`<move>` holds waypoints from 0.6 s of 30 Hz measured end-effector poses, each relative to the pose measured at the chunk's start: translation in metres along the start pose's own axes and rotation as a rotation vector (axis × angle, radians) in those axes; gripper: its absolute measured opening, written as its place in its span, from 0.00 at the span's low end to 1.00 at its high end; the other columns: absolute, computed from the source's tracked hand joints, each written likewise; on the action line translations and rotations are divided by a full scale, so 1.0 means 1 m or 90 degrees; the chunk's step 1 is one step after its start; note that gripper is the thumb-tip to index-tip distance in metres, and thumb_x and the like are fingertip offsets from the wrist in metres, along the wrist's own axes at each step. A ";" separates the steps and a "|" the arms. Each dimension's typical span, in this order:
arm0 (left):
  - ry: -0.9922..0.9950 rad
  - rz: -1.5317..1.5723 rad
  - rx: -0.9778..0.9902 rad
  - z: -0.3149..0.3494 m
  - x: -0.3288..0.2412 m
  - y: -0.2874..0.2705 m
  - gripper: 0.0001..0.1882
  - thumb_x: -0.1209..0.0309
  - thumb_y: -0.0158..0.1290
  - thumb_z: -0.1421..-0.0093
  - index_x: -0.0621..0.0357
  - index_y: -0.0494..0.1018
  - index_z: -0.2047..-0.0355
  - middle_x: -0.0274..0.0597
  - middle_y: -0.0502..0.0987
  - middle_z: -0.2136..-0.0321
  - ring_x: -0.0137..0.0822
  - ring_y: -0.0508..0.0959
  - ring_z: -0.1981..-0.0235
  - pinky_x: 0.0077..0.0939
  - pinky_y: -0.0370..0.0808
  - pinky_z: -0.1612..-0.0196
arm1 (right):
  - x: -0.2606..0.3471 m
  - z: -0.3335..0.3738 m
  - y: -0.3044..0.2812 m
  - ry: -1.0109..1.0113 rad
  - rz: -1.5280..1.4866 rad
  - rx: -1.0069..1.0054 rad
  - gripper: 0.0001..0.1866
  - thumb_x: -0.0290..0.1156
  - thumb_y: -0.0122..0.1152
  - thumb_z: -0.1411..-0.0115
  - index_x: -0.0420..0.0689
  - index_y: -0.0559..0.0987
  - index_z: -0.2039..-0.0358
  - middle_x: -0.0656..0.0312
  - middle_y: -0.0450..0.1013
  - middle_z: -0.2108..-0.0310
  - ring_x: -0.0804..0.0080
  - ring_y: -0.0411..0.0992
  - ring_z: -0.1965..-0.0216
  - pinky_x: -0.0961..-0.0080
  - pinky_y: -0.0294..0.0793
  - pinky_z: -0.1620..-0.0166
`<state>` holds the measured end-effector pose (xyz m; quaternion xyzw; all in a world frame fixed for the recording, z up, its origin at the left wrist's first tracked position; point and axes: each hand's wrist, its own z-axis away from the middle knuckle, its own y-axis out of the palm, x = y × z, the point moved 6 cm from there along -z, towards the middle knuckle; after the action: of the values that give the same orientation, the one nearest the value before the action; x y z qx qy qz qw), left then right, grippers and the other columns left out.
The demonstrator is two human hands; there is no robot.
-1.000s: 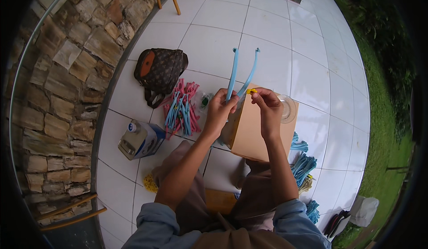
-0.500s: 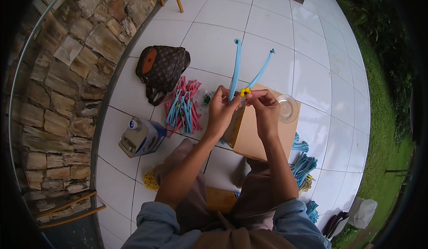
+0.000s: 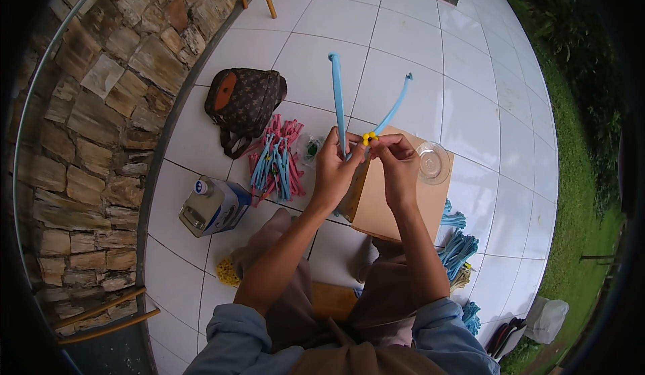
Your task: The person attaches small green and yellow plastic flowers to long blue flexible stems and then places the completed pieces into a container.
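Note:
Above the near-left edge of a brown cardboard box (image 3: 396, 204), both of my hands work on a light-blue fabric strap (image 3: 338, 93) with knotted ends. My left hand (image 3: 332, 170) is closed round its left part, whose end stands up past the fingers. A small yellow flower with a dark centre (image 3: 369, 138) sits on the strap between the hands. With thumb and fingers my right hand (image 3: 401, 170) pinches the strap right beside the flower. The other knotted end slants up and away to the right. Fingers hide the strap's lower middle.
A round clear glass dish (image 3: 434, 163) rests on the box. To the left lie pink and blue straps (image 3: 277, 163), a brown patterned bag (image 3: 245, 103) and a metal can (image 3: 215, 207). Blue strap bundles (image 3: 458, 251) lie on the right. A stone wall (image 3: 87, 153) borders the left.
The strap's left end has swung to the left and a little up. The yellow flower has turned slightly between my fingers. Both hands have barely moved.

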<state>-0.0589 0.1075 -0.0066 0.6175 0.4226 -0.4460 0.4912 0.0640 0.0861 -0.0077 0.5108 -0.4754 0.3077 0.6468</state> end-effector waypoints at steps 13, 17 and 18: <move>0.001 0.013 -0.023 0.001 -0.002 0.002 0.06 0.78 0.49 0.46 0.61 0.62 0.74 0.32 0.66 0.81 0.20 0.68 0.79 0.14 0.66 0.75 | 0.004 0.001 0.005 -0.011 0.042 -0.001 0.05 0.22 0.58 0.50 0.37 0.73 0.72 0.63 0.72 0.75 0.80 0.68 0.73 0.85 0.67 0.66; 0.020 -0.037 -0.040 0.001 0.003 -0.003 0.07 0.78 0.50 0.46 0.61 0.61 0.74 0.32 0.65 0.81 0.20 0.68 0.80 0.14 0.65 0.75 | 0.015 0.007 0.009 -0.161 0.205 0.002 0.04 0.21 0.57 0.49 0.36 0.72 0.72 0.63 0.72 0.74 0.80 0.69 0.72 0.83 0.68 0.64; 0.013 -0.012 -0.036 0.002 0.002 -0.002 0.07 0.78 0.50 0.46 0.61 0.61 0.74 0.32 0.65 0.81 0.20 0.67 0.80 0.15 0.65 0.76 | 0.018 0.008 0.009 -0.200 0.267 -0.001 0.04 0.21 0.57 0.49 0.36 0.72 0.72 0.63 0.72 0.74 0.80 0.69 0.71 0.83 0.68 0.63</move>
<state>-0.0602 0.1064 -0.0089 0.6040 0.4455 -0.4321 0.5000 0.0600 0.0793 0.0122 0.4418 -0.6658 0.3516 0.4878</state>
